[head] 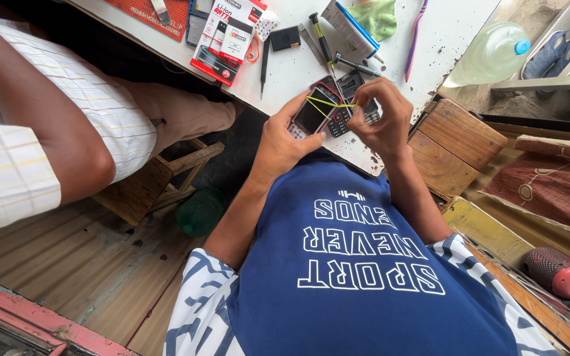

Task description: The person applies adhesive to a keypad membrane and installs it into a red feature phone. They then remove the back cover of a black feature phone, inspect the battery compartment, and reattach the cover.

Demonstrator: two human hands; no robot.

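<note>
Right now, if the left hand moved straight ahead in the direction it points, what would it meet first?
The left hand holds a keypad phone and points up across the white table. Straight on, it would probably first meet the screwdriver lying beyond the phone, though depth is hard to judge.

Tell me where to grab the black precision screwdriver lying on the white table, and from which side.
Take the black precision screwdriver by its thick ridged handle, pinching across its width from above. It lies flat on the white table with bare surface on its left; a packet and a second driver crowd its right. The left hand and right hand are busy with the small keypad phone near its tip, so the handle end is likely freer.
</note>
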